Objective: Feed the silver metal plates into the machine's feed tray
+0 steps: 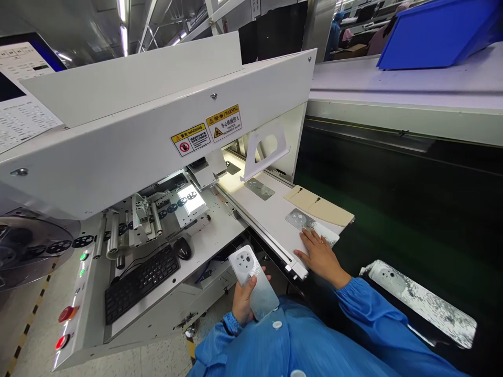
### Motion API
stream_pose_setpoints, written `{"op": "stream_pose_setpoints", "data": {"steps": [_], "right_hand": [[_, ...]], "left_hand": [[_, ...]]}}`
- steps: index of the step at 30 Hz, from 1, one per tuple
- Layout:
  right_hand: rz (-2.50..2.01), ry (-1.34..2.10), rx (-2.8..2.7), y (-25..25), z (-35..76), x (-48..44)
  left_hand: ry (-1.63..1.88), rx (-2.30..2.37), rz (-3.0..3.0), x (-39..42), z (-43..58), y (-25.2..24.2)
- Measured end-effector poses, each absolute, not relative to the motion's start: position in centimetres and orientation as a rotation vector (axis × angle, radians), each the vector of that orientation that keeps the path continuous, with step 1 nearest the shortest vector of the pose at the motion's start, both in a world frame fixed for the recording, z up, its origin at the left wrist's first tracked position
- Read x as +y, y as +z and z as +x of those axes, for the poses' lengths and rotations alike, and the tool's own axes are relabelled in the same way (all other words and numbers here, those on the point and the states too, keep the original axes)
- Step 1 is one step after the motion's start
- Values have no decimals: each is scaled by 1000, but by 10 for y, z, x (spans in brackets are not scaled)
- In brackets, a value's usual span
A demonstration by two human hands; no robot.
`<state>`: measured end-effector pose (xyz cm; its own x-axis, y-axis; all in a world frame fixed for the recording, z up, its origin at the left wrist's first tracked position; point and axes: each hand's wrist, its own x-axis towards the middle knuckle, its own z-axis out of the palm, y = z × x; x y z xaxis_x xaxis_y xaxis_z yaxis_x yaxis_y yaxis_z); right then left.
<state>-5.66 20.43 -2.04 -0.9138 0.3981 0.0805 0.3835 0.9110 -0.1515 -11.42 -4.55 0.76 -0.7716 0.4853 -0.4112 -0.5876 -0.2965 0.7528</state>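
My left hand [244, 301] is wrapped round a silvery phone back cover [257, 290] with several round camera holes, held upright in front of my body. Reaching to the right, my right hand [320, 256] lies with fingers stretched over the lower part of another phone back cover [298, 217] on the white conveyor [275, 230]. Whether its fingertips press on that cover or only rest above it, I cannot tell. Farther up the belt lies a third cover [259, 189], and a further cover [232, 167] sits under the light inside the machine.
A white machine [157, 125] with warning labels spans the left and middle. A keyboard [141, 283] and mouse [182, 248] lie on its ledge, near red buttons [67, 314]. At right, a patterned cover [424, 301] lies on the dark belt [393, 209]. A blue bin [432, 36] stands above.
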Motion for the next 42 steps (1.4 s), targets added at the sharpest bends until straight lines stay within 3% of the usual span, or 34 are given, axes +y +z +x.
{"op": "stream_pose_setpoints", "data": {"steps": [28,32,39,42], "right_hand": [[-549,299,-2904,-17,-77,216],[-373,548,-2743,-6,-72,189],[-260,1391,-2669,20,-55,108],[-266,1571,-2637,19,-50,98]], "left_hand": [[2084,1310,-116,-47,-114,9],[2138,1238,-167,-46,-113,10],[2132,1079,-211,-42,-114,4],[2154,1068,-220,-42,-115,-2]]}}
